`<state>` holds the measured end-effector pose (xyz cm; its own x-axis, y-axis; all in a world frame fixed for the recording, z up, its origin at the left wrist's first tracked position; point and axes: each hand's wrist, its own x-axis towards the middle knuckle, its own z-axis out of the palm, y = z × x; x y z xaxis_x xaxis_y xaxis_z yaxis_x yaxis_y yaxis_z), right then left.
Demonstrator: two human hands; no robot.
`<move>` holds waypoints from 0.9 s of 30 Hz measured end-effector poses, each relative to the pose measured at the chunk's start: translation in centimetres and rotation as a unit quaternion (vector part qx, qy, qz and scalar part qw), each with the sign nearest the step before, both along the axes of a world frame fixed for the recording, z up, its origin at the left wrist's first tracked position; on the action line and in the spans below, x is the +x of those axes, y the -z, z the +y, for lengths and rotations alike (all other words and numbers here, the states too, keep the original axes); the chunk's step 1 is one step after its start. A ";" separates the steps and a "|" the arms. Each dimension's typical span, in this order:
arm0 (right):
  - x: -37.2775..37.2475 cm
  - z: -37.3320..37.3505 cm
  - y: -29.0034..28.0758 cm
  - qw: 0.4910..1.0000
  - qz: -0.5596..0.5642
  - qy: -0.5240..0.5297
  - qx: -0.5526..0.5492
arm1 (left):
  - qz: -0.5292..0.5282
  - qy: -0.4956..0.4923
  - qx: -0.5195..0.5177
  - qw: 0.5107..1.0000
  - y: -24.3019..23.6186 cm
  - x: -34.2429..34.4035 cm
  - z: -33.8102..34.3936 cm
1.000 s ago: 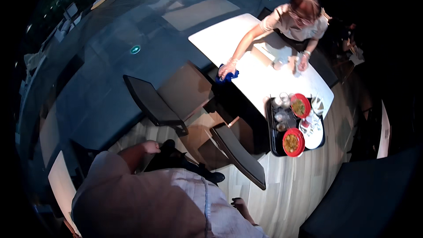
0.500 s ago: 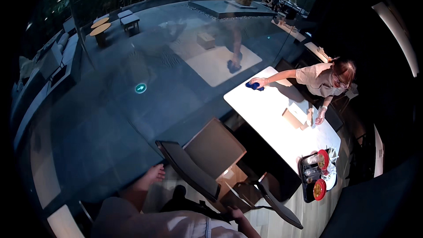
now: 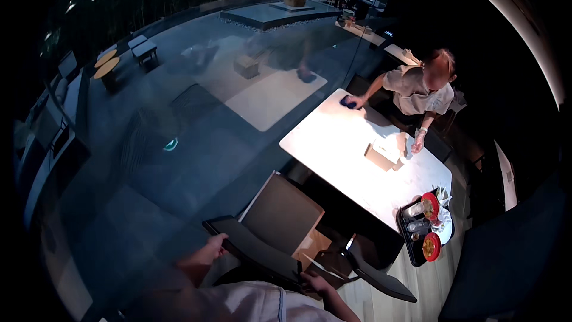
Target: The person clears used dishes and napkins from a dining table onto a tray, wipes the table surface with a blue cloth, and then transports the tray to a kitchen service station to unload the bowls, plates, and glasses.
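1. White and smooth, the bench (image 3: 319,137) is the broadest thing about; its long near edge faces the person, with the chair just on this side of it.
2. Brown and dark-framed, the chair (image 3: 253,247) stands between the person and the bench, backrest toward the person, seat (image 3: 280,209) beyond. I judge it fairly heavy but movable with two hands, stiff throughout, and not fragile. The backrest looks smooth, so fingertips laid flat could slide. Its two ends are the best holds, fingers wrapped round the edge and thumbs toward the person; an even pull should keep it from twisting.
3. Another chair (image 3: 381,277) stands just to the right, close enough that the legs might knock if the first one swings.
4. Near the bench's right end, a black tray (image 3: 418,255) carries red bowls and glasses; a hard bump there could spill them.
5. Left hand (image 3: 210,250) is at the left end of the backrest, fingers bent; whether they close round it I cannot tell.
6. Right hand (image 3: 314,283) is at the other end, in shadow; its fingers seem to touch the edge, but their grip cannot be told.
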<state>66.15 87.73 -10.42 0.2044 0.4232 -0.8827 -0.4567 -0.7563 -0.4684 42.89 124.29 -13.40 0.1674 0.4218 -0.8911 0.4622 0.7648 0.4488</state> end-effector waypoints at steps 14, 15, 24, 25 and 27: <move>16.3 3.3 -9.6 0.899 -0.377 -0.197 0.100 | -0.085 0.249 0.027 0.964 -13.8 19.2 3.3; 17.2 4.2 -10.7 0.897 -0.385 -0.195 0.095 | -0.092 0.290 0.017 0.952 -14.4 20.1 4.9; 22.5 6.6 -8.7 0.907 -0.380 -0.157 -0.093 | -0.166 0.303 -0.085 0.935 -12.1 26.1 15.1; 22.9 6.7 -8.4 0.929 -0.350 -0.111 -0.054 | -0.161 0.301 -0.065 0.938 -12.4 27.4 15.8; 24.0 7.6 -8.6 0.948 -0.310 -0.066 -0.016 | -0.158 0.303 -0.033 0.939 -13.5 29.9 16.9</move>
